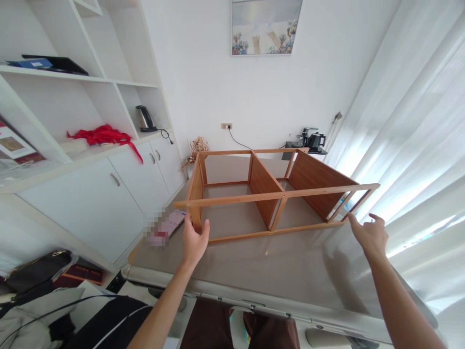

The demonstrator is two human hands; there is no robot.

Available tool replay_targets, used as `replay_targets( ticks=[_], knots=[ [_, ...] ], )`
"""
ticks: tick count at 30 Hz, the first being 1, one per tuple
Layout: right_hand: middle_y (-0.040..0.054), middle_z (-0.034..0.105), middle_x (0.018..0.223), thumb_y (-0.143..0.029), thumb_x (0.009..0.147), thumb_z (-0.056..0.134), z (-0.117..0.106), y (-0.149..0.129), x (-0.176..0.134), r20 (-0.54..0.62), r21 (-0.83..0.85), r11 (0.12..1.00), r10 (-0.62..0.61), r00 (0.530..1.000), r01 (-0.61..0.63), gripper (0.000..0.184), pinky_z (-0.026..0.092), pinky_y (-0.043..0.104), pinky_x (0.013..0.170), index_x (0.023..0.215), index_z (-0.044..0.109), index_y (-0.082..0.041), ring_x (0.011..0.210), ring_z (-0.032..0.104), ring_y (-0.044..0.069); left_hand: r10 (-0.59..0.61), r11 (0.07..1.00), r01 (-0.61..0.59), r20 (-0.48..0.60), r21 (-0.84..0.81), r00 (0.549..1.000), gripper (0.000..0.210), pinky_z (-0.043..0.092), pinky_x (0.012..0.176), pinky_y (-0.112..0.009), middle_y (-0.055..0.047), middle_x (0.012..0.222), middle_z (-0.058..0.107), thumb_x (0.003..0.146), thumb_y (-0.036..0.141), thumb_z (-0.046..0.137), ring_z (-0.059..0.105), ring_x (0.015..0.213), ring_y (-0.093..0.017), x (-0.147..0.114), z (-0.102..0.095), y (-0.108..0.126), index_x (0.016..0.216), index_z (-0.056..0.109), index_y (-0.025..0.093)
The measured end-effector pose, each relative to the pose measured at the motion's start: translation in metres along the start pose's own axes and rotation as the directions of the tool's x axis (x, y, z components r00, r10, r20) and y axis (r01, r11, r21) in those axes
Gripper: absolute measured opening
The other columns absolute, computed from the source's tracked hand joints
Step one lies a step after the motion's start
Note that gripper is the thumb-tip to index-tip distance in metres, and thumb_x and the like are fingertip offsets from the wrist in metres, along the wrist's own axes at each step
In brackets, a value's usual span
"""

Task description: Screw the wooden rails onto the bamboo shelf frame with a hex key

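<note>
A wooden shelf frame (269,196) lies on its side on the grey table, its panels standing upright between long rails. My left hand (194,241) is at the frame's left end. The lower part of the end panel lies between its spread thumb and fingers; whether they touch it I cannot tell for certain. Beyond the frame's right end, close to the corner of the lower rail, my right hand (369,235) is open with its fingers apart and nothing in it. A phone (175,221), partly blurred out, rests on the table left of my left hand.
The grey table (254,266) has a rounded front edge close to my legs. White cabinets (87,203) stand at left, holding a kettle (144,119) and red ribbon (103,135). Dried flowers (198,145) and a black kettle (316,140) are behind. A white curtain (417,121) hangs at right.
</note>
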State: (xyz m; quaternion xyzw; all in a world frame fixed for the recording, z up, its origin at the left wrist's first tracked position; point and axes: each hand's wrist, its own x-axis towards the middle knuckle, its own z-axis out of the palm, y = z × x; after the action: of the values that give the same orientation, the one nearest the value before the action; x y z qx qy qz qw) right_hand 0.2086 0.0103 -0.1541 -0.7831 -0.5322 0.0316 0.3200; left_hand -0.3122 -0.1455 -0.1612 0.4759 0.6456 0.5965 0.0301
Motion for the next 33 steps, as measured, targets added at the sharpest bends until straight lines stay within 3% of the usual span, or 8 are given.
replay_targets(
  ticks=[5, 10, 13, 15, 17, 20, 27, 33],
  knots=[
    [0.0184, 0.069, 0.092, -0.039, 0.087, 0.033, 0.013, -0.005, -0.058, 0.181, -0.019, 0.999, -0.043, 0.983, 0.047, 0.052, 0.047, 0.047, 0.083, 0.118, 0.065, -0.011, 0.098, 0.065, 0.038, 0.035, 0.996, -0.042, 0.092, 0.081, 0.995, 0.06, 0.051, 0.097, -0.046, -0.014, 0.135, 0.053, 0.086, 0.036, 0.064, 0.063, 0.11, -0.026, -0.02, -0.025, -0.023, 0.139, 0.04, 0.021],
    [0.0142, 0.071, 0.099, -0.041, 0.083, 0.035, 0.031, -0.042, -0.121, 0.389, 0.174, 0.955, -0.29, 0.874, 0.239, 0.045, 0.05, 0.046, 0.088, 0.101, 0.069, -0.016, 0.096, 0.067, 0.033, 0.0, 0.997, -0.014, 0.185, 0.074, 0.983, 0.04, 0.056, 0.088, -0.041, -0.009, 0.113, 0.06, 0.087, 0.038, 0.063, 0.064, 0.1, -0.023, -0.027, -0.035, -0.038, 0.12, 0.049, 0.021],
    [0.01, 0.073, 0.085, -0.055, 0.087, 0.044, 0.029, -0.082, -0.157, 0.537, 0.439, 0.881, -0.416, 0.734, 0.178, 0.045, 0.058, 0.042, 0.075, 0.101, 0.068, -0.02, 0.079, 0.07, 0.028, -0.02, 0.997, 0.005, 0.204, 0.076, 0.979, 0.036, 0.056, 0.086, -0.04, -0.007, 0.105, 0.061, 0.087, 0.04, 0.063, 0.065, 0.096, -0.023, -0.028, -0.035, -0.042, 0.114, 0.049, 0.022],
    [0.0105, 0.074, 0.091, -0.058, 0.088, 0.049, 0.023, -0.11, -0.178, 0.582, 0.612, 0.786, -0.521, 0.624, 0.087, 0.045, 0.059, 0.041, 0.078, 0.103, 0.067, -0.02, 0.088, 0.071, 0.028, -0.023, 0.995, 0.001, 0.214, 0.1, 0.977, 0.036, 0.055, 0.087, -0.042, -0.007, 0.103, 0.061, 0.086, 0.04, 0.064, 0.065, 0.094, -0.023, -0.028, -0.035, -0.044, 0.113, 0.049, 0.022],
    [0.0108, 0.074, 0.098, -0.058, 0.089, 0.053, 0.015, -0.138, -0.195, 0.582, 0.686, 0.725, -0.596, 0.554, 0.059, 0.044, 0.058, 0.04, 0.085, 0.103, 0.067, -0.019, 0.095, 0.071, 0.027, -0.028, 0.993, 0.002, 0.216, 0.121, 0.976, 0.035, 0.054, 0.087, -0.042, -0.006, 0.101, 0.061, 0.086, 0.041, 0.064, 0.064, 0.091, -0.023, -0.029, -0.035, -0.046, 0.112, 0.049, 0.022],
    [0.0103, 0.074, 0.104, -0.053, 0.091, 0.057, 0.004, -0.178, -0.213, 0.524, 0.711, 0.676, -0.694, 0.494, 0.195, 0.038, 0.057, 0.037, 0.088, 0.102, 0.071, -0.019, 0.097, 0.07, 0.024, -0.05, 0.992, 0.023, 0.218, 0.122, 0.975, 0.034, 0.054, 0.084, -0.041, -0.006, 0.097, 0.061, 0.085, 0.042, 0.065, 0.064, 0.087, -0.022, -0.03, -0.036, -0.049, 0.108, 0.05, 0.022],
    [0.0047, 0.072, 0.088, -0.043, 0.091, 0.063, -0.014, -0.261, -0.234, 0.314, 0.813, 0.475, -0.845, 0.432, 0.338, 0.026, 0.056, 0.025, 0.075, 0.092, 0.074, -0.02, 0.081, 0.068, 0.016, -0.024, 1.0, 0.026, 0.212, -0.004, 0.977, 0.041, 0.054, 0.087, -0.04, -0.008, 0.108, 0.062, 0.083, 0.043, 0.068, 0.064, 0.094, -0.022, -0.024, -0.043, -0.038, 0.114, 0.051, 0.021],
    [0.0036, 0.074, 0.099, -0.036, 0.093, 0.06, -0.019, -0.31, -0.244, 0.228, 0.87, 0.371, -0.886, 0.404, 0.323, 0.019, 0.058, 0.025, 0.078, 0.101, 0.07, -0.022, 0.091, 0.07, 0.016, 0.064, 0.955, -0.015, 0.155, -0.298, 0.986, 0.039, 0.052, 0.095, -0.038, -0.012, 0.119, 0.06, 0.092, 0.043, 0.057, 0.064, 0.103, -0.021, 0.031, -0.088, 0.006, 0.123, 0.048, 0.021]
  ],
)
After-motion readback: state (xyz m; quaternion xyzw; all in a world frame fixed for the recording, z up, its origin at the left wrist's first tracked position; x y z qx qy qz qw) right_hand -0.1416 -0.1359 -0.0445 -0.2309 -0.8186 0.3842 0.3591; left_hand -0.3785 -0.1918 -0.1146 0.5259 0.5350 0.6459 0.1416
